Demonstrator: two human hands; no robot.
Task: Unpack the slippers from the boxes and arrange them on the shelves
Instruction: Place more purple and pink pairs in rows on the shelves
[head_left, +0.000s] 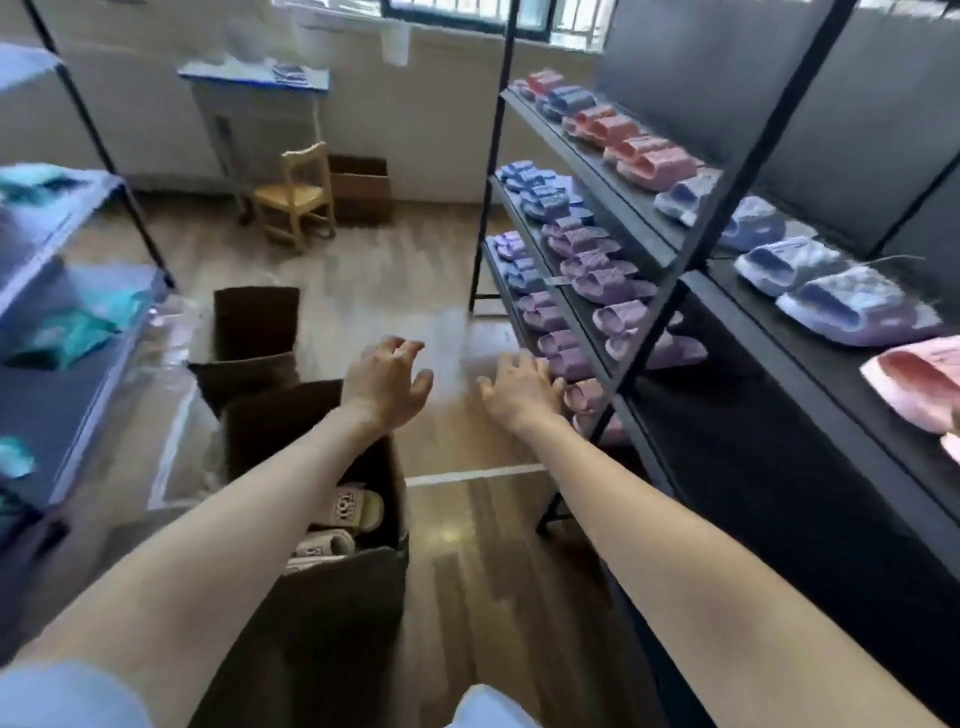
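Observation:
An open brown cardboard box (332, 597) stands on the floor below my left forearm, with beige slippers (358, 509) lying inside. My left hand (387, 382) hovers above the box's far end, fingers loosely spread and empty. My right hand (519, 389) reaches toward the low tier of the black shelf rack (644, 332), fingers spread, close to the purple slippers (563, 353) there; contact is unclear. Pink slippers (618, 132), blue slippers (540, 189) and lilac-blue slippers (847, 306) line the upper tiers.
A blue rack (78, 332) with teal items stands at left, with clear plastic wrapping (176, 415) beside it on the floor. A small wooden chair (298, 195) and another cardboard box (361, 189) sit at the back wall. Wooden floor lies between the racks.

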